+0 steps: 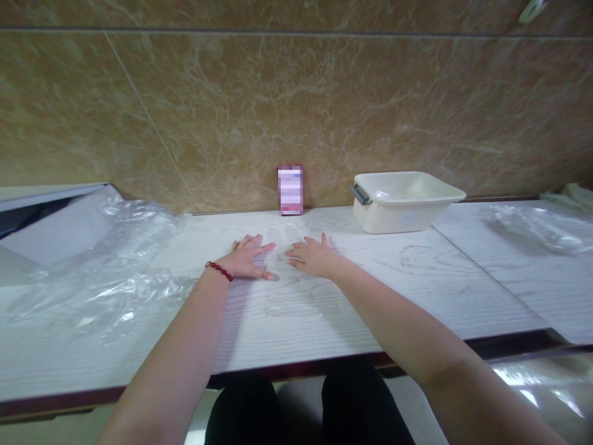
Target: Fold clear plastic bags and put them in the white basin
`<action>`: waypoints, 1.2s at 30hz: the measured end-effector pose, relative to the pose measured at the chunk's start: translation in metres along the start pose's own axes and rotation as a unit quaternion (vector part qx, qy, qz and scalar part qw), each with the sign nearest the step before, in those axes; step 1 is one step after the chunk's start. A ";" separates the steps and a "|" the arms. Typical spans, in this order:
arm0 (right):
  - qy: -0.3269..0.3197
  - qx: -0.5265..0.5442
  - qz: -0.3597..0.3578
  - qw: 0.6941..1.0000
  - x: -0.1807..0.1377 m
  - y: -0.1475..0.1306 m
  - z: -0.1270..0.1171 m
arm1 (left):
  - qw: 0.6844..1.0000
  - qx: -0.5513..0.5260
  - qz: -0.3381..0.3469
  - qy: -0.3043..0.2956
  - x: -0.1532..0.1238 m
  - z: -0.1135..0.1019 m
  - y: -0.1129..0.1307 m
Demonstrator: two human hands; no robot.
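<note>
My left hand (250,258), with a dark red bead bracelet (219,270) at the wrist, rests on the white wood-grain table (370,309). Its fingers are spread and nothing is in them. Across a small gap is my right hand (311,254), palm down, fingers apart and pointing left. Between and below the hands lies something thin and clear, like a flat piece of plastic film (294,303); its outline is faint. Beyond them a phone (290,190) with a lit, blurred screen leans upright on the wall.
A cream plastic bin (393,213) with a grey side handle stands at the back right. Crumpled clear plastic (134,290) and an open white box (50,228) lie at left. More clear plastic (540,228) is at far right. A brown marbled wall (231,111) closes the back.
</note>
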State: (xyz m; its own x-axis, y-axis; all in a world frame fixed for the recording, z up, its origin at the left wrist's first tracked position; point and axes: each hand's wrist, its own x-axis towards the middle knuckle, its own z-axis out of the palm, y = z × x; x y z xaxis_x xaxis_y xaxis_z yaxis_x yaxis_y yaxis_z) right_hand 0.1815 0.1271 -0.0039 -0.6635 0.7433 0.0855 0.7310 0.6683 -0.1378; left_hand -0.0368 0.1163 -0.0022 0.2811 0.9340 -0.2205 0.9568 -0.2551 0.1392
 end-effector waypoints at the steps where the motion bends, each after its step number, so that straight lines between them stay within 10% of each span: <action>1: -0.002 0.000 -0.002 1.000 0.000 0.000 0.000 | 1.000 -0.004 -0.004 0.011 0.000 0.000 0.000; 36: -0.071 0.008 -0.027 0.997 -0.001 0.004 -0.010 | 0.998 -0.014 -0.027 0.049 0.004 0.000 0.004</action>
State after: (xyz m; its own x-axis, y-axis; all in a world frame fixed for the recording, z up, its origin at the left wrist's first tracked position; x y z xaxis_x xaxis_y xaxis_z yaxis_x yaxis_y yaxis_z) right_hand 0.1866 0.1294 0.0054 -0.7188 0.6936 -0.0469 0.6914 0.7063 -0.1517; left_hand -0.0313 0.1194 -0.0024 0.2201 0.9663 -0.1335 0.9674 -0.1985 0.1575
